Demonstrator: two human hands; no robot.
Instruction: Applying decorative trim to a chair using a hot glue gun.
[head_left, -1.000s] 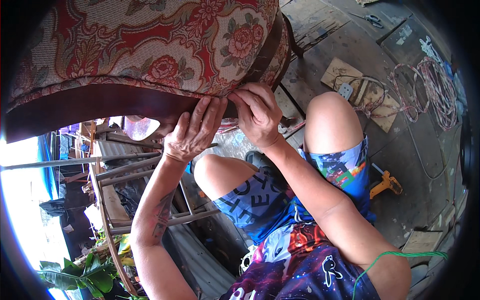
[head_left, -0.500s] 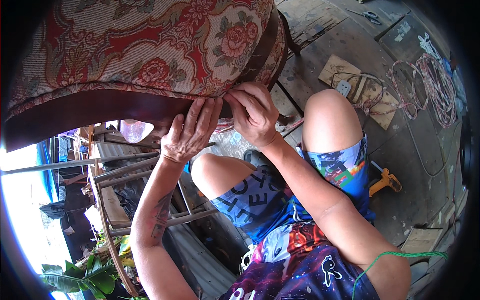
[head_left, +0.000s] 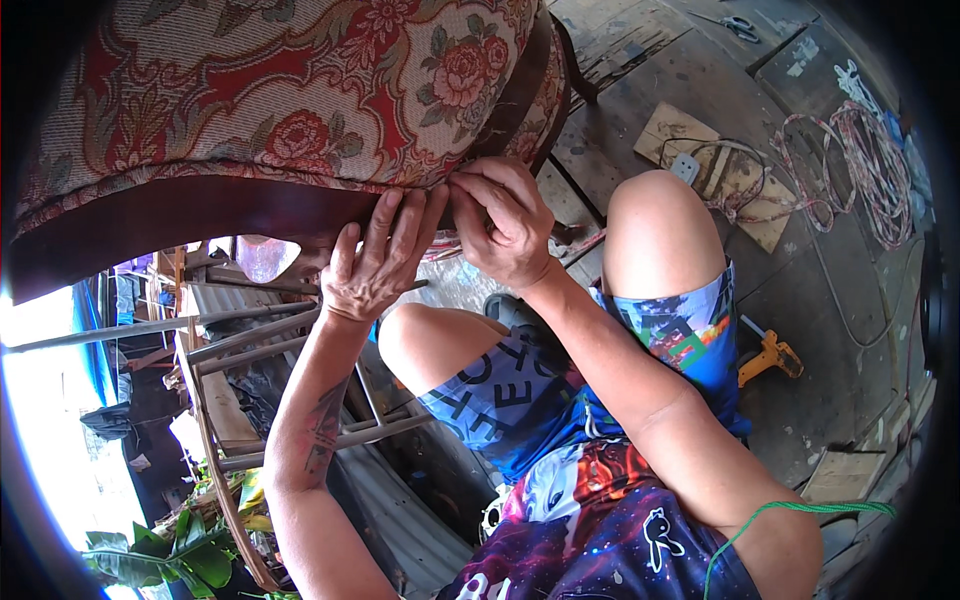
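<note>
A padded chair or sofa in red and cream flowered upholstery fabric (head_left: pixel 300 90) fills the upper left, with a dark brown wooden rail (head_left: pixel 200 218) curving along its lower edge. My left hand (head_left: pixel 372 262) lies against this rail, fingers stretched upward and their tips at the seam where fabric meets wood. Close beside it, my right hand (head_left: pixel 508 225) is closed, thumb and forefinger pinching the fabric's edge at the same seam. Its other fingers are curled; anything small between the fingertips is hidden.
On the wooden floor at right are a board with a socket outlet (head_left: pixel 685 168), a coiled reddish cord (head_left: pixel 868 170) and a yellow-orange power tool (head_left: pixel 772 358). Scissors (head_left: pixel 738 26) lie farther back. Metal rails (head_left: pixel 250 345) stand at left, above green leaves (head_left: pixel 170 555).
Both hands stay at the seam with almost the same grip. The fabric and chair sit slightly lower left in the picture, and my right fingertips have shifted a little along the edge.
</note>
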